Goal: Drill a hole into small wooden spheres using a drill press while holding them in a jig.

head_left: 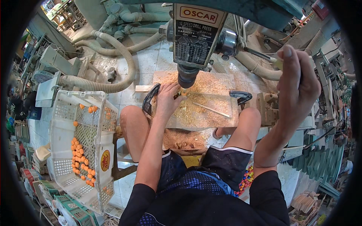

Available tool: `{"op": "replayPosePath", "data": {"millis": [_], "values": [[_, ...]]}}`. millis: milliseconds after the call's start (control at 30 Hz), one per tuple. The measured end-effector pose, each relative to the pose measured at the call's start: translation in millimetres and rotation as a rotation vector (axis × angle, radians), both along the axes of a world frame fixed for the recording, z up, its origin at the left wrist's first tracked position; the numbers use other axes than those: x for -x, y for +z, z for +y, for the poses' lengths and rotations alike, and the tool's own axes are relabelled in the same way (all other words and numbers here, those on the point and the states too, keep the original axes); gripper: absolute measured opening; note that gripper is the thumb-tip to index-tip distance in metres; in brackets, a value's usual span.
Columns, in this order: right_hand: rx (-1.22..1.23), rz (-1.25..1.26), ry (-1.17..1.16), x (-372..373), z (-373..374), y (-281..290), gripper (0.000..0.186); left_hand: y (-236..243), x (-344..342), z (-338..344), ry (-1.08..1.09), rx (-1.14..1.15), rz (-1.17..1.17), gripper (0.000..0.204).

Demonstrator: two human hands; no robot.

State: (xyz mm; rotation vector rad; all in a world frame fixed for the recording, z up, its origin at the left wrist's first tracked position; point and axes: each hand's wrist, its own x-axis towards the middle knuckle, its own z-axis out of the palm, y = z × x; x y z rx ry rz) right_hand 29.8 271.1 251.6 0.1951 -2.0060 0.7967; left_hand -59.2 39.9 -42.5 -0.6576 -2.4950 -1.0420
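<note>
Seated worker at a drill press, left hand under the chuck, right hand up at the lever

Seen from the worker's own head, a drill press (196,30) stands straight ahead, its dark chuck (187,77) pointing down over a board heaped with pale wood shavings (213,90). The left hand (167,98) reaches in from below and rests with its fingertips right beside the chuck. The right hand (300,77) is raised, next to the outer end of the feed lever (260,54).

The step in hand looks like drilling a small piece (183,92). The next move seems to call for a steady left hand — fingertips clear of the bit — and a controlled pull on the lever.

That piece, a yellowish-orange spot, lies just below the chuck, between the left thumb and forefinger. Those two stand slightly apart around it; whether they pinch it cannot be told. The right fingers point upward, close together, and whether they grip the lever is also unclear.

A loose wooden stick (211,109) lies on the shavings, right of the left hand. Farther left, a white plastic crate (60,145) holds small orange balls (77,150).
</note>
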Motion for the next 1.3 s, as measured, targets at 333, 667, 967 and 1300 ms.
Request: {"op": "replayPosePath", "data": {"millis": [333, 667, 967, 1300], "values": [[-0.168, -0.187, -0.086, -36.6, -10.9, -24.0, 0.010, -1.4, 0.1, 0.6, 0.027, -0.028, -0.034, 0.044], [-0.255, -0.374, -0.132, -51.2, -15.6, -69.6, 0.014, 1.2, -0.2, -1.0, 0.030, 0.019, -0.084, 0.051], [-0.343, -0.603, -0.245, -39.8, -13.5, -110.1, 0.027, 0.2, -0.7, 0.0, 0.027, -0.043, -0.073, 0.053], [-0.144, -0.265, -0.005, -46.2, -8.4, -46.9, 0.028, -4.3, 0.5, -0.8, 0.014, -0.014, -0.047, 0.048]]}}
